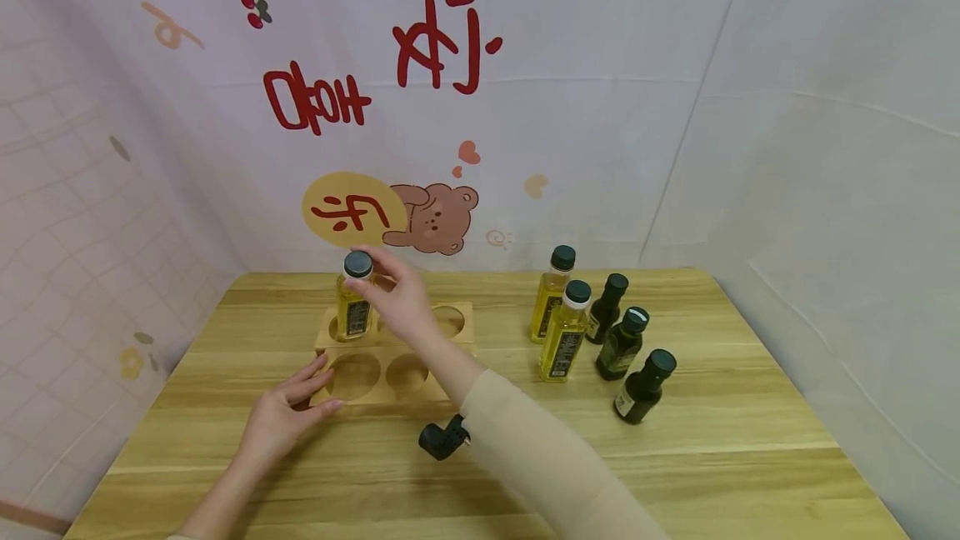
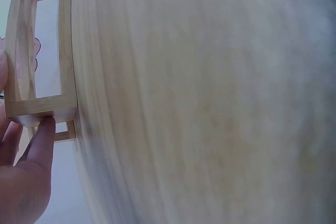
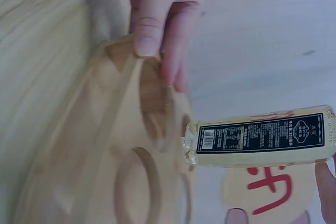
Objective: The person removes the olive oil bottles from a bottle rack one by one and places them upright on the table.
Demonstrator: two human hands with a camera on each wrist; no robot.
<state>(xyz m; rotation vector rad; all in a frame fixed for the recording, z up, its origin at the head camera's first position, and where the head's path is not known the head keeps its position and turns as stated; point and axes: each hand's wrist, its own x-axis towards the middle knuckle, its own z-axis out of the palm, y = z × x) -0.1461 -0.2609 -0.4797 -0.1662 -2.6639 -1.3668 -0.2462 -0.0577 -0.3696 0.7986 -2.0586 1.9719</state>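
My right hand (image 1: 397, 298) grips a square bottle of yellow oil (image 1: 354, 311) around its dark green cap and neck. The bottle stands nearly upright over the back left hole of a two-tier wooden rack (image 1: 397, 347). In the right wrist view, the bottle's base shows close to the rack (image 3: 86, 187); I cannot tell whether it has entered the hole. My left hand (image 1: 281, 415) holds the rack's front left corner, with the thumb (image 2: 42, 142) against the front bar and the other fingers around the side. The other round holes in view hold no bottles.
To the right stand two more yellow oil bottles (image 1: 564, 348) and three small dark bottles (image 1: 619, 350). A black device (image 1: 442, 438) is at my right wrist, in front of the rack. Behind the wooden table (image 1: 720, 473) hangs a printed white cloth (image 1: 600, 90).
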